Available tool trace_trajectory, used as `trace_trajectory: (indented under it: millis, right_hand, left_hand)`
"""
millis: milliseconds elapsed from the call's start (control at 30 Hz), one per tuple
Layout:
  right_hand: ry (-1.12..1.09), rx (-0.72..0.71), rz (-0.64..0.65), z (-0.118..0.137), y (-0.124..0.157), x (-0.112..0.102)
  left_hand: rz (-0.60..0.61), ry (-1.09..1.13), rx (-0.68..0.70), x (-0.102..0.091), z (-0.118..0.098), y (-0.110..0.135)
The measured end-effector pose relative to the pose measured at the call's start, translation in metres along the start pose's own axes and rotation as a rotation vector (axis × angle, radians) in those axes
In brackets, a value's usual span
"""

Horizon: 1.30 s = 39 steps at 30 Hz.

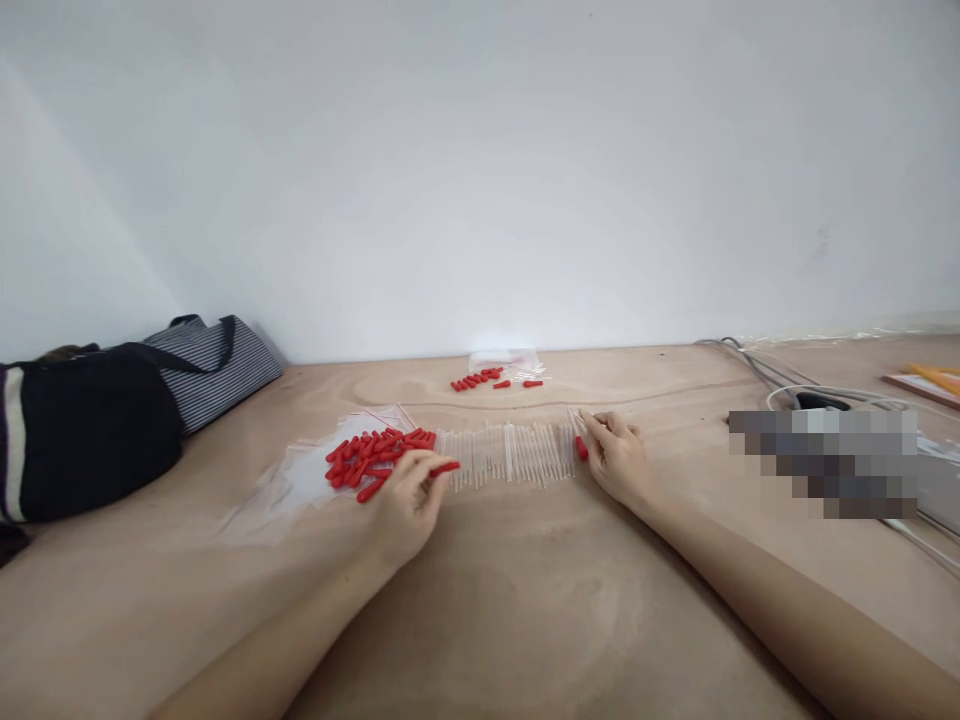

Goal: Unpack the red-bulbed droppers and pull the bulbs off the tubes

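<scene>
A row of thin clear tubes lies side by side on the wooden table. To its left is a heap of small red caps on a clear plastic bag. My left hand is pinched on one red cap at the left end of the row. My right hand rests at the right end, fingers closed on a clear tube, with a red cap at its fingertips.
Further back lie a few more red caps by a small clear bag. A dark bag and a striped bag sit at the left by the white wall. Grey cables and a blurred object lie at the right.
</scene>
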State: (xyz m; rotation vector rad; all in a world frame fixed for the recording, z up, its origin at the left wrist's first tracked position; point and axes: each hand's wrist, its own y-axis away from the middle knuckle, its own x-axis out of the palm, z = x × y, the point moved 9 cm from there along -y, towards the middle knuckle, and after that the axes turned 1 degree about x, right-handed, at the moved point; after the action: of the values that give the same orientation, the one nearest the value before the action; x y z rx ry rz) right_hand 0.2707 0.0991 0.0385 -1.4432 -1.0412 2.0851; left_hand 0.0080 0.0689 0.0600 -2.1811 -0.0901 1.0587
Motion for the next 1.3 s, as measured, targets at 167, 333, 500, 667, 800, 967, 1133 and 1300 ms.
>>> trace_trajectory:
  millis: [167,333,500,667,800,967,1133,1300]
  right_hand:
    - [-0.047,-0.038,0.082,0.004,-0.010,0.019]
    - [-0.052,-0.067,0.080,0.013,-0.016,0.028]
    - [-0.033,-0.103,0.142,0.026,-0.011,0.036]
    - [-0.007,-0.128,0.184,0.037,-0.007,0.033]
    - [0.028,-0.135,0.189,0.040,-0.005,0.026]
    - [-0.008,-0.108,0.112,0.026,0.001,0.004]
    - [0.066,-0.080,0.060,-0.001,0.013,-0.018]
    - [0.134,-0.074,0.084,-0.004,0.013,-0.018]
  left_hand:
    - [-0.132,-0.191,-0.091,-0.051,0.047,0.010]
    - [-0.133,-0.201,-0.118,-0.059,0.060,0.022]
    - [-0.106,-0.253,-0.103,-0.054,0.057,0.021]
    - [-0.071,-0.305,-0.074,-0.052,0.057,0.022]
    - [-0.089,-0.332,-0.037,-0.053,0.054,0.021]
    - [-0.143,-0.373,0.085,-0.057,0.037,0.019]
    - [-0.131,-0.364,0.226,-0.046,0.005,0.021]
    - [0.021,-0.289,0.337,-0.013,-0.025,0.021]
